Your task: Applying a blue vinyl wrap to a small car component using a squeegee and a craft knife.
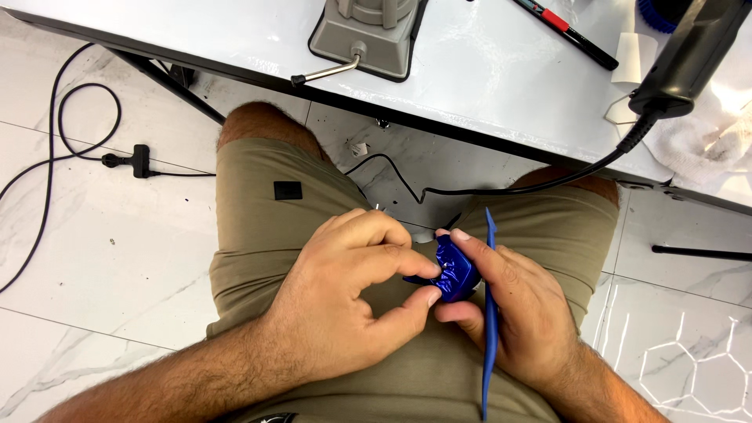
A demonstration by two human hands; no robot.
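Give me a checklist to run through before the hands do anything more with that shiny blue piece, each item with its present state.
1. Blue piece gripped on both sides: ok, the left hand pinches it with thumb and forefinger and the right hand cups it.
2. Piece held over the lap, not the floor: ok.
3. Blue tool secured: ok, it lies along the right hand under the fingers.
4. Black cable away from the hands: ok, it hangs from the table edge beyond the knees.
5. Surface of the piece free of damage: cannot tell, the fingers cover much of it.
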